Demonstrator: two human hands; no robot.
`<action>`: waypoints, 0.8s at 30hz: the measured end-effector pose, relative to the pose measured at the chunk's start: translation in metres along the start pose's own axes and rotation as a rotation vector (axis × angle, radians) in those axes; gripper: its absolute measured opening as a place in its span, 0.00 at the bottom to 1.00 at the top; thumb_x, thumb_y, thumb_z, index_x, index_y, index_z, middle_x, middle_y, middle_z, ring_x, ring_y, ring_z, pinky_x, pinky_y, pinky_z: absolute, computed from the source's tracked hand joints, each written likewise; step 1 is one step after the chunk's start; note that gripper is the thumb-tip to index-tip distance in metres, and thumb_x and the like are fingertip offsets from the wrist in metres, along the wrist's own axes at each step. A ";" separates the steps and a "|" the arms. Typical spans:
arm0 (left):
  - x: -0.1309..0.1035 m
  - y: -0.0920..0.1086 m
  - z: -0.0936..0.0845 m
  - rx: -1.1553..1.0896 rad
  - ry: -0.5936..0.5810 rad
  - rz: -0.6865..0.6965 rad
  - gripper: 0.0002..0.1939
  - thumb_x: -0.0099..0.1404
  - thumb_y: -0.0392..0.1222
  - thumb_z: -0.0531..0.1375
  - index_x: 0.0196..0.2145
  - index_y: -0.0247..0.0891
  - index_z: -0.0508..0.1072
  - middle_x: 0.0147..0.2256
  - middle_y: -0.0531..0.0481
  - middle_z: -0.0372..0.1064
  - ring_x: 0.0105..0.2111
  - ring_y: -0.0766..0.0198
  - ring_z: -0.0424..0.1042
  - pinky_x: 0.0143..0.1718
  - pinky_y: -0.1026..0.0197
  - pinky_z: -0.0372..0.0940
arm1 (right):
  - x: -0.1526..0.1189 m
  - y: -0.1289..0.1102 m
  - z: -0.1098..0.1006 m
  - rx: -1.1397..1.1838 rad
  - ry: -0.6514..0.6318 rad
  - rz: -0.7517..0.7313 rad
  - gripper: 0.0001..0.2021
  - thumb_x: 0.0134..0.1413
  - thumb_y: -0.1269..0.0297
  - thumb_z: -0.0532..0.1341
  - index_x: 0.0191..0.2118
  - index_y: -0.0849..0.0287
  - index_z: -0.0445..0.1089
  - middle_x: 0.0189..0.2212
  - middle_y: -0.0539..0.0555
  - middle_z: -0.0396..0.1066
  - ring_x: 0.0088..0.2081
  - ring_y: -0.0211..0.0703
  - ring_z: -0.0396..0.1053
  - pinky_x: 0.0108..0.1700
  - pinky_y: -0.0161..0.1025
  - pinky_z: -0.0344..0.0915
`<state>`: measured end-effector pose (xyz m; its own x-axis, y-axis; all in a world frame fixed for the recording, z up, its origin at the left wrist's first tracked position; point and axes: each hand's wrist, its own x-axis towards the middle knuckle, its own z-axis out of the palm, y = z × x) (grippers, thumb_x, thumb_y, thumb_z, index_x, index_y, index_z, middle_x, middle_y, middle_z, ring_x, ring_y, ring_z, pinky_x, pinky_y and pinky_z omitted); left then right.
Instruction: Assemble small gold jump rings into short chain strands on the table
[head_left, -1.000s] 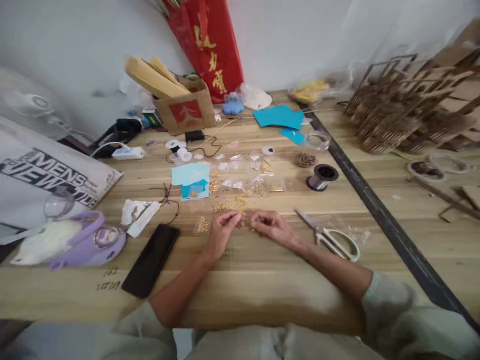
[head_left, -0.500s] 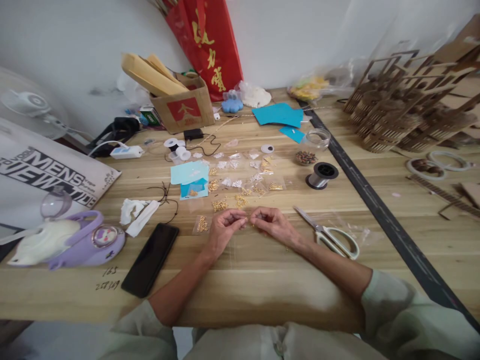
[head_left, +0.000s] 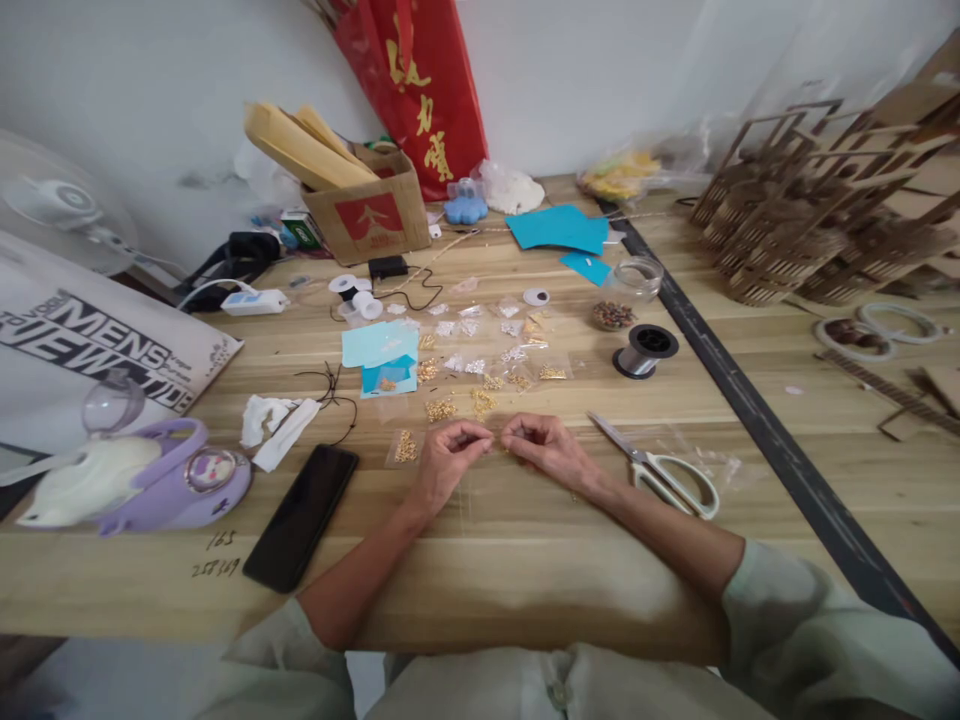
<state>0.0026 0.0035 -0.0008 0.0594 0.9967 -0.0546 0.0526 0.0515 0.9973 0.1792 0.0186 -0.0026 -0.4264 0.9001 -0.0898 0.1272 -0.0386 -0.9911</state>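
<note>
My left hand (head_left: 452, 457) is closed in a pinch, thumb against forefinger; what lies between them is too small to make out. A short gap away, my right hand (head_left: 546, 447) pinches too, with a tiny gold speck at its fingertips. Faint clear lines, like thin thread, run down the wood below my left hand. Just beyond the hands lie loose gold beads (head_left: 482, 402) and another pile of gold beads (head_left: 440, 410). A small clear bag of gold beads (head_left: 406, 447) touches or nearly touches my left hand's outer side.
Scissors (head_left: 652, 467) lie right of my right forearm, a black phone (head_left: 300, 518) left of my left forearm. Farther back are a wire spool (head_left: 645, 351), a glass jar (head_left: 636, 278), blue cards (head_left: 388, 362), silvery findings (head_left: 465, 366) and a cardboard box (head_left: 367, 212).
The fingertips have drawn slightly apart, with a small gap now between them. Otherwise both hands keep their place and pinch; the view has shifted very slightly.
</note>
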 end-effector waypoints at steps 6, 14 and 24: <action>0.001 0.000 0.000 0.025 -0.012 0.023 0.03 0.51 0.36 0.66 0.25 0.34 0.77 0.25 0.51 0.72 0.26 0.68 0.69 0.30 0.67 0.64 | 0.000 0.001 0.000 0.003 0.001 0.007 0.15 0.51 0.52 0.61 0.29 0.61 0.68 0.18 0.45 0.59 0.19 0.30 0.53 0.20 0.31 0.49; 0.000 -0.001 0.001 -0.034 -0.010 -0.030 0.08 0.48 0.39 0.68 0.28 0.35 0.76 0.24 0.51 0.74 0.25 0.67 0.72 0.31 0.65 0.68 | 0.000 0.000 0.000 -0.013 -0.002 -0.014 0.16 0.50 0.51 0.61 0.28 0.61 0.67 0.18 0.45 0.60 0.19 0.30 0.54 0.21 0.31 0.50; 0.000 -0.002 0.000 -0.058 -0.025 -0.023 0.08 0.48 0.40 0.68 0.26 0.35 0.76 0.23 0.51 0.73 0.25 0.66 0.72 0.31 0.63 0.69 | 0.000 0.001 0.000 0.002 -0.018 -0.007 0.17 0.51 0.50 0.61 0.29 0.61 0.67 0.18 0.45 0.59 0.19 0.30 0.53 0.21 0.31 0.49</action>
<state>0.0029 0.0031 -0.0030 0.0834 0.9935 -0.0778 -0.0039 0.0784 0.9969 0.1796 0.0187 -0.0036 -0.4433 0.8924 -0.0849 0.1224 -0.0335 -0.9919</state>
